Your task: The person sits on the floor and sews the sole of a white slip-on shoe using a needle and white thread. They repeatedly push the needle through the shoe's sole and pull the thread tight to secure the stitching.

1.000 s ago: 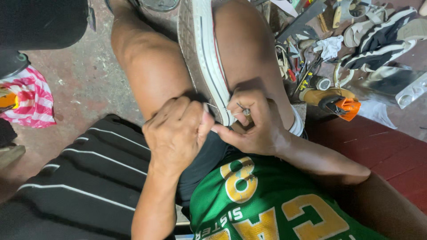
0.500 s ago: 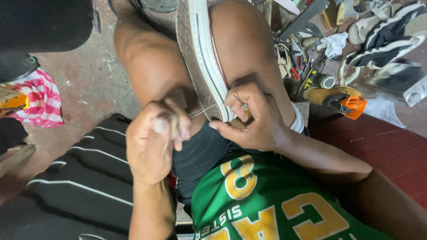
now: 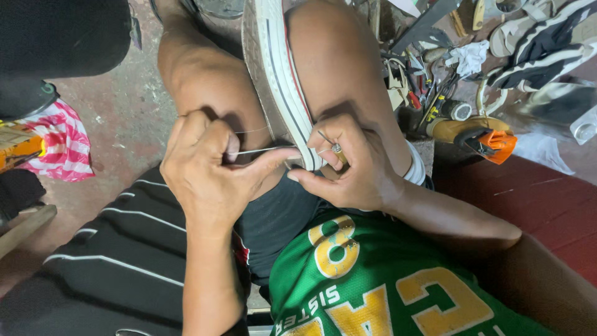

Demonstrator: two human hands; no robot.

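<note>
- Your left hand [image 3: 208, 171] sits lower and nearer the sneaker [image 3: 280, 81] than it did half a second ago, when it was lifted up and out to your left in a fist. A second ago it lay against the right hand at the sole, so this reads as one pull outward and a return.
- The white thread [image 3: 261, 150] now runs taut and roughly level from the curled left fingers to the sole edge. Judgement: a stitch has just been drawn snug, and the slack is taken up.
- Left hand: fingers clamped together on the thread, thumb stretched out toward the right hand, its tip almost touching the right thumb.
- Your right hand [image 3: 354, 168] has hardly moved across the three frames. It is pinched around a thin metal awl or needle [image 3: 328, 142] at the rim of the sole, the tool's point aimed at the white rubber; the other fingers brace the shoe from beneath.
- The sneaker is wedged sole-side out between your bare knees, toe away from you, heel end at your hands. Its white sidewall carries dark and red stripes.
- Around you: a striped black cloth [image 3: 106, 261] over your left thigh, a pink and white bag [image 3: 56, 146] on the floor to the left, scattered hand tools [image 3: 429, 93] and an orange-tipped tool [image 3: 482, 138] to the right, more shoes [image 3: 541, 43] beyond them.
</note>
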